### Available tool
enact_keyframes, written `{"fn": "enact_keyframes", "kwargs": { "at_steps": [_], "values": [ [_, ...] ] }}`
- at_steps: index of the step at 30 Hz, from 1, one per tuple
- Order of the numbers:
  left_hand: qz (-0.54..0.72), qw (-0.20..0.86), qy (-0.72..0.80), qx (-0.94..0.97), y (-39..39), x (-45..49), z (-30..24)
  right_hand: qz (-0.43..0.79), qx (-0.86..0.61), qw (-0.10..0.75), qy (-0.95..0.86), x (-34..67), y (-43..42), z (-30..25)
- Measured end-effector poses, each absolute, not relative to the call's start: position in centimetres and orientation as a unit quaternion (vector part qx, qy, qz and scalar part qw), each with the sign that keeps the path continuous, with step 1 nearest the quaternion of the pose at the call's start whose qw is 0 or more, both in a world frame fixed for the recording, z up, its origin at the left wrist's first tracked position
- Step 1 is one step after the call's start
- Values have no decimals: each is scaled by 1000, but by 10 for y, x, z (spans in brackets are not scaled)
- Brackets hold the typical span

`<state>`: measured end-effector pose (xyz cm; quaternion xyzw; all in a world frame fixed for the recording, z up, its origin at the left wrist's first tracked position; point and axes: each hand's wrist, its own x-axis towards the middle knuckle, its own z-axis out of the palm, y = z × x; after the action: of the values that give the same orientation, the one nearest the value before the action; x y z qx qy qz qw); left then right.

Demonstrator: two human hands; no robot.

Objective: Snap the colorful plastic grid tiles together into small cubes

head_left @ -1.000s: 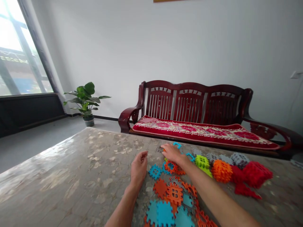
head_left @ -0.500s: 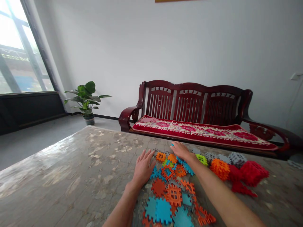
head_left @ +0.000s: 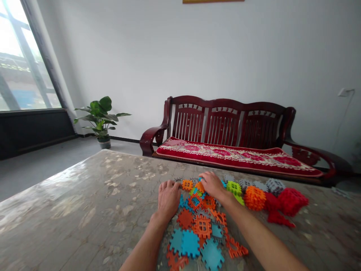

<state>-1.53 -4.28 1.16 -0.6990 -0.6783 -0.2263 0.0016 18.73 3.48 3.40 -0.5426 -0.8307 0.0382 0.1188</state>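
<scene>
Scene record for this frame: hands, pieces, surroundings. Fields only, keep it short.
flat tiles: blue, orange, grey, overlapping on the table
left hand: palm down at the flat tiles' left edge, beside an orange tile; grip unclear
right hand: on the flat tiles' far end, fingers curled; grip unclear
built: green cube, orange cube, red cube, right of the hands
behind: wooden bench, potted plant

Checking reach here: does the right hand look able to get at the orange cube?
Probably yes: the right hand rests close to the orange cube, with only the small green cube between them.
</scene>
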Motion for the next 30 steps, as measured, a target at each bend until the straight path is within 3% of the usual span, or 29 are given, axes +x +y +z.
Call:
{"fn": "enact_keyframes", "kwargs": {
  "at_steps": [7,14,22,26,30],
  "values": [
    [-262,7,-702,-662,-36,-22,0,62,-531,72,-842,154,47,33],
    [-227,-56,-695,-680,-35,-23,1,58,-545,73,-833,148,50,36],
    [-262,-88,-688,-671,-33,-26,6,47,-523,152,-837,151,40,45],
    [-276,-96,-688,-665,-30,-27,2,28,-512,252,-820,168,16,42],
    [-273,-90,-689,-665,-32,-25,4,91,-467,285,-832,194,-14,32]
  ]
}}
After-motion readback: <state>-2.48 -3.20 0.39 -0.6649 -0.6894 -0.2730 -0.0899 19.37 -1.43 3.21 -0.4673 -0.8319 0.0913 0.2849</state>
